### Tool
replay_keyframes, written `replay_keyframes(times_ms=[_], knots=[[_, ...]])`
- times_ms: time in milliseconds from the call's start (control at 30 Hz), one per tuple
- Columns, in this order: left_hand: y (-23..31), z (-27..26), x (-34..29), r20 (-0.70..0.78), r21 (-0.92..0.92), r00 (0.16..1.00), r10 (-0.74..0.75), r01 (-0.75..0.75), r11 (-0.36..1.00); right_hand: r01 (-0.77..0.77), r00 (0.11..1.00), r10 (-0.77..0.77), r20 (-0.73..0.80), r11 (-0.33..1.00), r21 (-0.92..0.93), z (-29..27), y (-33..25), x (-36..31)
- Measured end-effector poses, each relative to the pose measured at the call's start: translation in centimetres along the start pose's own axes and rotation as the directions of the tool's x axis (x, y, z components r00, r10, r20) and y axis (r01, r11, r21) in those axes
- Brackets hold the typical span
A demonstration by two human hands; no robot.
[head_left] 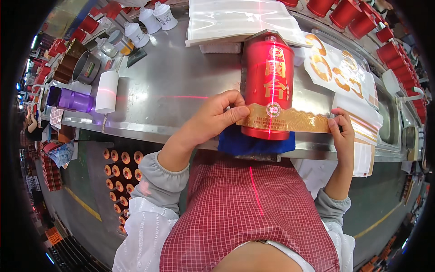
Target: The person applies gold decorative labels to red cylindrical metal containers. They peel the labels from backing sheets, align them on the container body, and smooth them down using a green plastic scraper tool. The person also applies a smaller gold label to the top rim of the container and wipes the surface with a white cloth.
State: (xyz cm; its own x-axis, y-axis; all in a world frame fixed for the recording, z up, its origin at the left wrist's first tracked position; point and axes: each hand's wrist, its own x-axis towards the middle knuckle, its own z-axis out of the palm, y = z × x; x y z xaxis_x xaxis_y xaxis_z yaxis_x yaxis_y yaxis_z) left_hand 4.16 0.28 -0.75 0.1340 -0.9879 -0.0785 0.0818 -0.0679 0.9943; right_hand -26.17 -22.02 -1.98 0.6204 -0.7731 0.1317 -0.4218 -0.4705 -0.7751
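A red bottle (258,77) with gold lettering lies on its side in a holder, its base toward me over a blue cloth (229,141). Across its lower part runs a gold label strip (308,120) with a wavy upper edge and a round emblem. My left hand (222,111) pinches the strip's left end between thumb and forefinger, close against the bottle. Off to the right, my right hand (342,129) pinches the other end, where the strip stands free of the bottle. A red laser line crosses bottle and strip.
White sheets (222,20) lie behind the bottle; sheets with gold labels (319,61) lie to the right. At left stand a white roll (107,93), a purple bottle (74,99), a metal pot (86,68) and white bottles (165,17). A sink (389,120) is at far right.
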Motion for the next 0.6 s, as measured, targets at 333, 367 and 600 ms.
replay_keyframes(times_ms=[333,367,600], knots=[[0.14,0.3,0.01,-0.033,0.029,0.999,0.028,-0.027,0.999,-0.011,1.0,0.011,-0.002,0.999,-0.039,0.19,0.02,-0.1],[0.08,0.29,0.05,-0.034,0.031,0.999,0.032,-0.031,0.999,-0.01,1.0,0.01,-0.004,0.999,-0.042,0.2,-0.03,-0.1],[-0.28,0.35,0.02,-0.028,-0.004,0.998,0.055,-0.055,0.998,0.009,1.0,-0.009,0.009,0.999,-0.038,0.19,0.16,-0.08]])
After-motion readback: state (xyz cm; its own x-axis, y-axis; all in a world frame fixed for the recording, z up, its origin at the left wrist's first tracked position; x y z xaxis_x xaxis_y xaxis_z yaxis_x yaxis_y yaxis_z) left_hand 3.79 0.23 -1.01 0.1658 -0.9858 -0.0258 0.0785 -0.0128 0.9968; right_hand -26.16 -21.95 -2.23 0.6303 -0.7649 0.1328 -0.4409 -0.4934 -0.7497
